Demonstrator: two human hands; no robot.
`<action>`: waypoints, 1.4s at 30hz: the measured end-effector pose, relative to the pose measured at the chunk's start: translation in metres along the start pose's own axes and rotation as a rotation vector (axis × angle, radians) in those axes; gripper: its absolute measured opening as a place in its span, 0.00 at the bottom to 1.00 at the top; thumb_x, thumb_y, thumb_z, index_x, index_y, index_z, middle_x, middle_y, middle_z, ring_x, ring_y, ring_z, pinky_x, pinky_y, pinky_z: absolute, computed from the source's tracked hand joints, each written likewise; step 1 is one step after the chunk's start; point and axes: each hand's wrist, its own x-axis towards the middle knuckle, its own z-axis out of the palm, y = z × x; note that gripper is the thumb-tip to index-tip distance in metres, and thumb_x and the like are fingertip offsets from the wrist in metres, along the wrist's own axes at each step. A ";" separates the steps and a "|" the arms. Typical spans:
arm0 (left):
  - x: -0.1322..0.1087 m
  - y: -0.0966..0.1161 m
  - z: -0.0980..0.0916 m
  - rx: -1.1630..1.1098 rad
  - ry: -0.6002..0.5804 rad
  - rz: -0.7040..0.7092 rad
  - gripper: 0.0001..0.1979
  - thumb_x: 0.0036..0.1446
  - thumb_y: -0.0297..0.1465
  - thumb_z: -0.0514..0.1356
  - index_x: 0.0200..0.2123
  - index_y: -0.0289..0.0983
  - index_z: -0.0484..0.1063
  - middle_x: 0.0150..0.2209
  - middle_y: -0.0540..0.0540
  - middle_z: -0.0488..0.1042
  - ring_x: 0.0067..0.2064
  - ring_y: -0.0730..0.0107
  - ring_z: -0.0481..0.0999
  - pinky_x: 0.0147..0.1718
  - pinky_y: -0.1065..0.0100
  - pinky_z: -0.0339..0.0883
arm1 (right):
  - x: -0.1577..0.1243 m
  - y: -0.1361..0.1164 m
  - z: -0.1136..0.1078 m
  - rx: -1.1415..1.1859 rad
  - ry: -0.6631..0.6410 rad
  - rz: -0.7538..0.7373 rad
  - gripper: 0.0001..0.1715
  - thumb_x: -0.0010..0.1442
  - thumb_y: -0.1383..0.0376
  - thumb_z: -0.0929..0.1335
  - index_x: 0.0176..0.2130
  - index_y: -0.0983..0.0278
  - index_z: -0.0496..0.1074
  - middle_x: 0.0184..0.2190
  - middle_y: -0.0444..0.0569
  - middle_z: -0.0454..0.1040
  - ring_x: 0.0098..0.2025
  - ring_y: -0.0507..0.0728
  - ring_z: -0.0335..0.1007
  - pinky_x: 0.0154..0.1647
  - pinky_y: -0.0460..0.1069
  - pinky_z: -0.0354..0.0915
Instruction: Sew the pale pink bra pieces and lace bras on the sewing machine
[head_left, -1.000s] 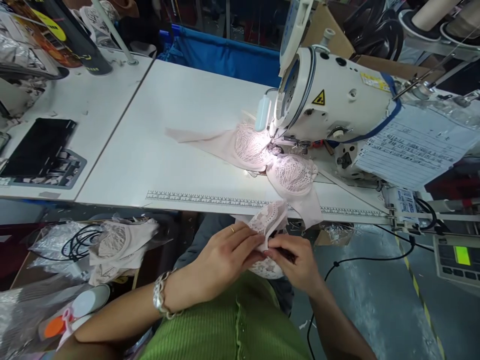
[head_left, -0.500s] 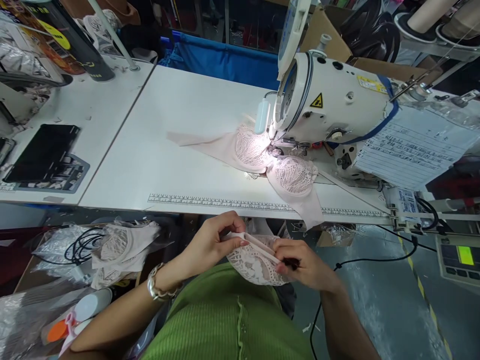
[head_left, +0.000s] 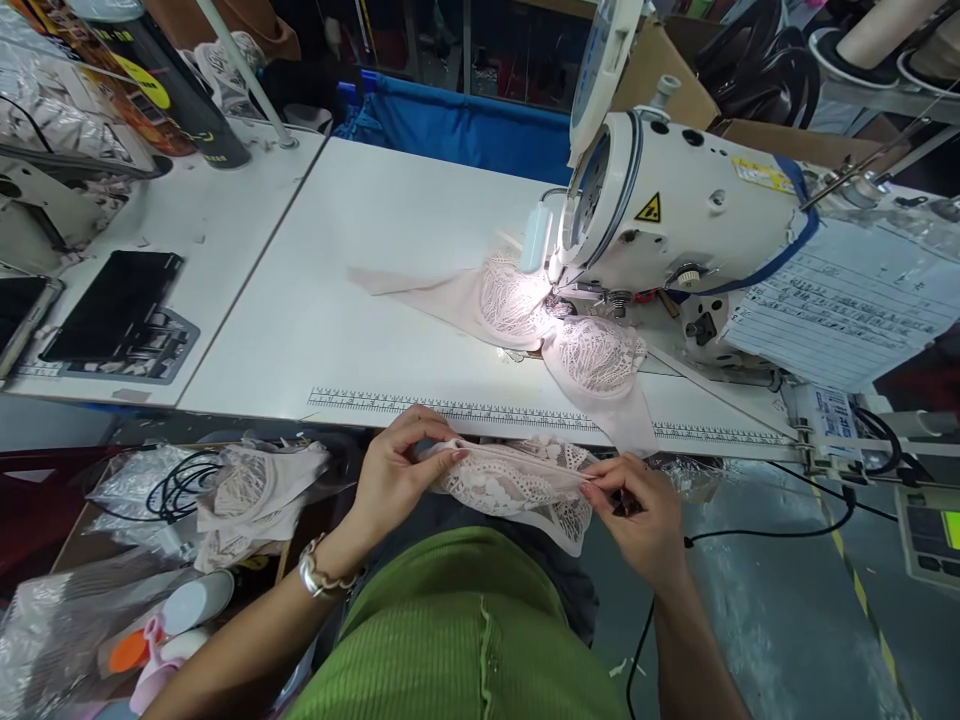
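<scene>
While stretching the lace piece (head_left: 517,485) out lengthwise, holds both ends near 5 o'clock in the view, just in front of the desk (head_left: 405,220). Cannot tell about contact with the desk edge. With left hand (head_left: 401,475), toward 7 o'clock, pinches the left end between thumb and fingers. With right hand (head_left: 637,505), at 4 o'clock, pinches the opposite end in a like grip, pressed thumb to fingertip. Also has a dark object (head_left: 628,503) tucked in the right palm, too unclear to name.

Compared with a second ago: no longer bunched up with hands nearly meeting. Compared with half a second ago: drawn wider apart, less folded, with lace now sagging toward 6 o'clock below the taut edge. By judgement, means working along the whole edge, not one spot, and no stitching of this piece right now.

Toward 12 to 1 o'clock from the lace piece: lit bra (head_left: 596,358), untouched, unmoved on the desk under the sewing machine (head_left: 675,200), with one wing draped across the ruler strip (head_left: 360,400). At 9 o'clock: black device (head_left: 112,305), flat on the desk. At 8 o'clock, below desk level: another bra (head_left: 262,490) beside coiled cable (head_left: 180,487).
</scene>
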 end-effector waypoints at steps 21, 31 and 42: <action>0.001 0.012 0.009 0.159 -0.614 0.128 0.13 0.63 0.35 0.63 0.50 0.40 0.73 0.53 0.39 0.70 0.54 0.59 0.71 0.52 0.60 0.68 | 0.030 -0.031 0.006 0.211 -0.368 0.174 0.07 0.60 0.67 0.71 0.29 0.60 0.75 0.25 0.44 0.70 0.28 0.52 0.65 0.27 0.47 0.60; 0.009 0.013 0.036 -0.052 -0.638 0.109 0.12 0.68 0.34 0.56 0.31 0.37 0.71 0.36 0.46 0.67 0.39 0.68 0.69 0.37 0.69 0.66 | 0.018 -0.011 0.016 0.252 -0.370 0.219 0.15 0.59 0.56 0.74 0.37 0.59 0.67 0.31 0.43 0.74 0.21 0.48 0.57 0.22 0.45 0.56; 0.012 0.017 0.034 -0.124 -0.645 0.057 0.12 0.67 0.34 0.56 0.31 0.36 0.69 0.42 0.41 0.74 0.42 0.67 0.74 0.39 0.69 0.68 | 0.022 -0.006 0.016 0.394 -0.269 0.202 0.11 0.66 0.58 0.68 0.33 0.61 0.71 0.35 0.50 0.78 0.28 0.51 0.68 0.25 0.46 0.63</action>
